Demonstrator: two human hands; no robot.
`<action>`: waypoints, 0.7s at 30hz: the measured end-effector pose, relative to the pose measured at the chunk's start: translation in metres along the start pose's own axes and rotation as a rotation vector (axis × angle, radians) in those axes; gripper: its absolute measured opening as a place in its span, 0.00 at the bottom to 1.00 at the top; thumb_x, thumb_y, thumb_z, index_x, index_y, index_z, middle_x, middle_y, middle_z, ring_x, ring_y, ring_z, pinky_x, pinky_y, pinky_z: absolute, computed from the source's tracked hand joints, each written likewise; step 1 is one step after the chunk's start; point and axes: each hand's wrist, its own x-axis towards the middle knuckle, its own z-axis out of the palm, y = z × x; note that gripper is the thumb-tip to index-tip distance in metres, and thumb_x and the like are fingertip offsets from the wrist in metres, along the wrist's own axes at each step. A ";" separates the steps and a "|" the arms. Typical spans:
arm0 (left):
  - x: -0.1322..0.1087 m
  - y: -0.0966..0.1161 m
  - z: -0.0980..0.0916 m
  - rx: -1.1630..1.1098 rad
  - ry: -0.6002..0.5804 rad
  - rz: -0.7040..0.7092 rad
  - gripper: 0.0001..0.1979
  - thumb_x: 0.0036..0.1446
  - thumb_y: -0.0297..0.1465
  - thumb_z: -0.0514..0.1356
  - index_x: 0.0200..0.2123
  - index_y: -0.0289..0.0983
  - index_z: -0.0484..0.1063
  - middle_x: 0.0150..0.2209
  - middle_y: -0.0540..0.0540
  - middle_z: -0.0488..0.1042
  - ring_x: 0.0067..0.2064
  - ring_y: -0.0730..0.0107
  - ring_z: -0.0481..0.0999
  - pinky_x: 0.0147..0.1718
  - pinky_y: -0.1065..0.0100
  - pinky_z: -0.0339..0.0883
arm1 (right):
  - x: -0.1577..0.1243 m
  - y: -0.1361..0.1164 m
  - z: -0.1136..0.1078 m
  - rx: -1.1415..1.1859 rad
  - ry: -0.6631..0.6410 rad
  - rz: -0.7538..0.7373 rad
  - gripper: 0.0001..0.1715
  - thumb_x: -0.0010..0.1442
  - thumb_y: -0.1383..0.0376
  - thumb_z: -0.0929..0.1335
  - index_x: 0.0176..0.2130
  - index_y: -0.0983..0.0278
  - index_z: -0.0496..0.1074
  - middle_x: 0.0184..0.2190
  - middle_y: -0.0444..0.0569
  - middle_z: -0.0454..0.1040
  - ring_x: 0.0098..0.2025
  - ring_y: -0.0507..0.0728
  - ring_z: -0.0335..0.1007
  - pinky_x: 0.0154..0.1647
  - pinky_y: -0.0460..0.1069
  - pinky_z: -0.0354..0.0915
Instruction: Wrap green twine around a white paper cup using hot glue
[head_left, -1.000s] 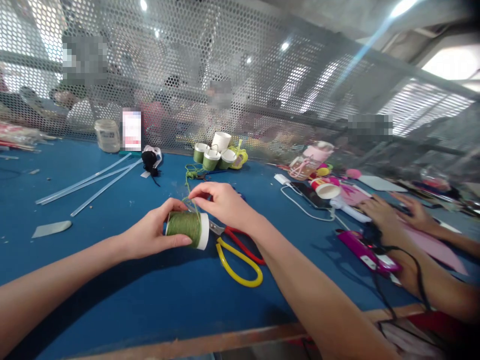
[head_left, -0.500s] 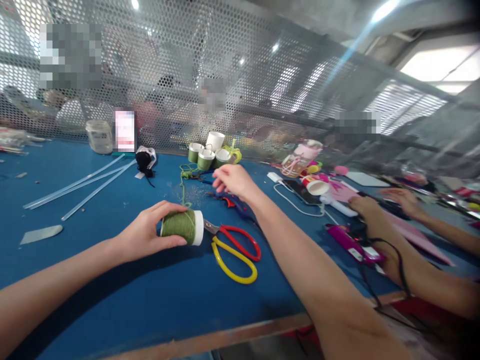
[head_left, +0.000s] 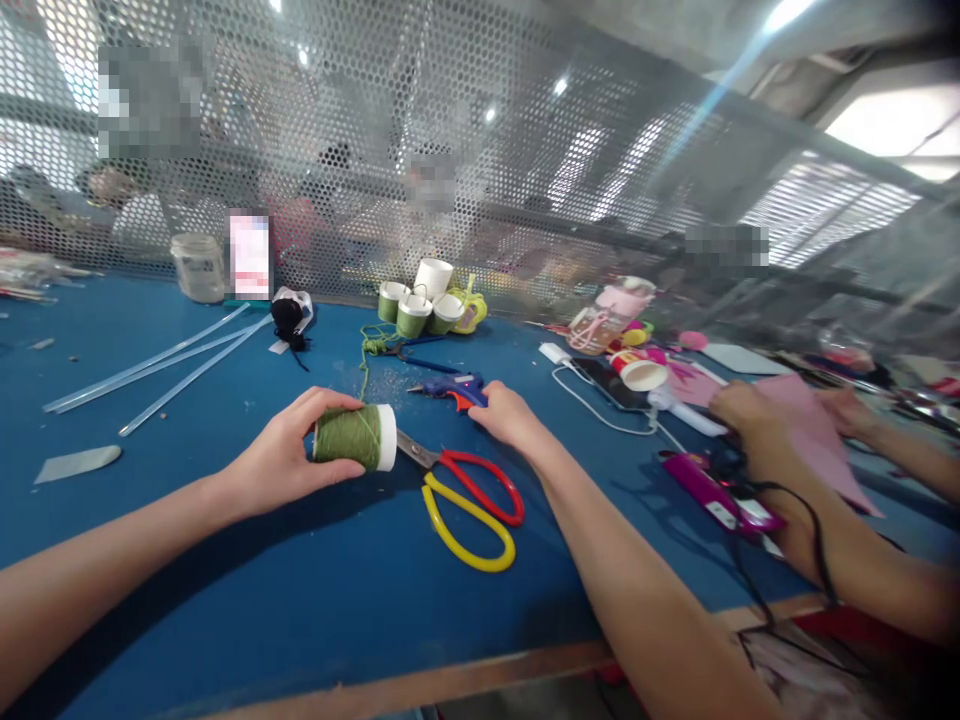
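Note:
A cup wound with green yarn (head_left: 347, 438) lies on its side in my left hand (head_left: 289, 450), its white rim facing right. Green yarn (head_left: 373, 345) runs from it across the blue table. To the right, my right hand (head_left: 506, 413) has its fingers closed round the handle end of a blue glue gun (head_left: 452, 387), whose nozzle points left. Scissors with one red and one yellow handle (head_left: 472, 510) lie between my arms, their blades partly behind the cup. Dark-handled pliers (head_left: 424, 358) rest behind the glue gun.
Several yarn-wrapped cups (head_left: 414, 316) stand at the back beside yellow yarn (head_left: 470, 310). Clear glue sticks (head_left: 150, 375), a jar (head_left: 197, 268) and a lit phone (head_left: 250, 255) are left. At right, another person's hands (head_left: 739, 405) are near pink sheets (head_left: 814, 425) and a magenta device (head_left: 705, 490).
My right hand has moved down and right from above the pliers onto the glue gun and closed on it. The yarn-wrapped cup has shifted slightly up and left with my left hand.

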 end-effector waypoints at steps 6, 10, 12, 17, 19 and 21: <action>0.003 -0.001 -0.004 0.007 0.037 0.002 0.22 0.50 0.35 0.62 0.47 0.38 0.62 0.45 0.43 0.66 0.47 0.60 0.68 0.46 0.58 0.65 | -0.034 -0.022 -0.024 0.252 -0.072 -0.113 0.09 0.52 0.66 0.65 0.37 0.64 0.63 0.20 0.41 0.67 0.23 0.51 0.67 0.25 0.46 0.64; 0.006 -0.001 -0.006 0.004 0.043 -0.071 0.22 0.49 0.38 0.61 0.47 0.36 0.63 0.44 0.42 0.68 0.45 0.59 0.70 0.45 0.56 0.65 | -0.060 -0.036 -0.036 0.487 -0.265 -0.200 0.06 0.50 0.65 0.68 0.30 0.65 0.65 0.22 0.46 0.72 0.23 0.52 0.69 0.26 0.47 0.66; 0.007 -0.001 -0.007 -0.005 0.032 -0.121 0.23 0.49 0.39 0.61 0.47 0.36 0.63 0.44 0.42 0.69 0.44 0.59 0.71 0.45 0.56 0.65 | -0.069 -0.042 -0.038 0.502 -0.335 -0.191 0.06 0.50 0.67 0.68 0.31 0.66 0.67 0.24 0.48 0.74 0.24 0.52 0.70 0.28 0.47 0.67; 0.007 -0.003 -0.008 -0.056 -0.013 -0.207 0.25 0.49 0.42 0.61 0.48 0.36 0.64 0.45 0.42 0.70 0.43 0.59 0.72 0.42 0.59 0.67 | -0.075 -0.043 -0.035 0.662 -0.489 -0.171 0.10 0.52 0.66 0.68 0.37 0.67 0.69 0.26 0.48 0.76 0.26 0.51 0.71 0.28 0.45 0.66; 0.007 -0.004 -0.008 -0.059 -0.024 -0.215 0.25 0.49 0.42 0.61 0.48 0.36 0.64 0.46 0.42 0.70 0.43 0.59 0.72 0.42 0.59 0.67 | -0.073 -0.040 -0.033 0.700 -0.536 -0.160 0.12 0.52 0.65 0.68 0.39 0.67 0.70 0.26 0.47 0.76 0.26 0.50 0.70 0.29 0.44 0.66; 0.007 -0.004 -0.009 -0.052 -0.039 -0.217 0.25 0.49 0.42 0.61 0.48 0.36 0.64 0.46 0.42 0.70 0.42 0.59 0.72 0.41 0.60 0.68 | -0.071 -0.036 -0.032 0.715 -0.568 -0.162 0.13 0.52 0.64 0.69 0.39 0.66 0.71 0.24 0.45 0.75 0.25 0.49 0.69 0.28 0.44 0.64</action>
